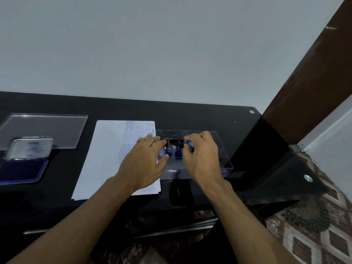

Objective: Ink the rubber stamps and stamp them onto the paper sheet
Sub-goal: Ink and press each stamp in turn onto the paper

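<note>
Both hands work inside the clear plastic box (192, 149) near the black surface's (190, 115) right edge. The right hand (202, 157) pinches a small blue-topped rubber stamp (191, 144); the left hand (144, 159) reaches in with loose fingers. The stamp looks light and rigid, best gripped by its handle. The stamped white paper sheet (106, 153) lies just left.
</note>
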Demonstrator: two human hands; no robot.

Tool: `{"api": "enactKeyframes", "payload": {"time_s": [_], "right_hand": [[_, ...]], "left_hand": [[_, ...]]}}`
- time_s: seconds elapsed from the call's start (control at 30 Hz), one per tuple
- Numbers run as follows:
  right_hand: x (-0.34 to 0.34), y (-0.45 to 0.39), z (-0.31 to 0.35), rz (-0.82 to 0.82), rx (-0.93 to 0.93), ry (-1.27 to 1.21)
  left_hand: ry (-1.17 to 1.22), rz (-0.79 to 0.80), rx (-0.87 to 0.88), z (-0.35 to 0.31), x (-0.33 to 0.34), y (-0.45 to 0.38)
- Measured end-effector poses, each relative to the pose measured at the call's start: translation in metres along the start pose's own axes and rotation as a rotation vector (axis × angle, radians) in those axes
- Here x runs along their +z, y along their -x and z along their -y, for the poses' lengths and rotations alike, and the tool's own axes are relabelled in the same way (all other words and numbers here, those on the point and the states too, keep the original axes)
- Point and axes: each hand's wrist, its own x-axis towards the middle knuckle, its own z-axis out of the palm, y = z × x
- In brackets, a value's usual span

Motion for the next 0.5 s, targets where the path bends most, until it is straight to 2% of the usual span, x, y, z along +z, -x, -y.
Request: {"api": "enactKeyframes", "payload": {"time_s": [0.5], "right_hand": [[0.112,0.018,0.153,0.230,-0.201,-0.202]], "left_hand": [[-0.143,-0.090,-0.373,0.122,-0.095,0.118]]}}
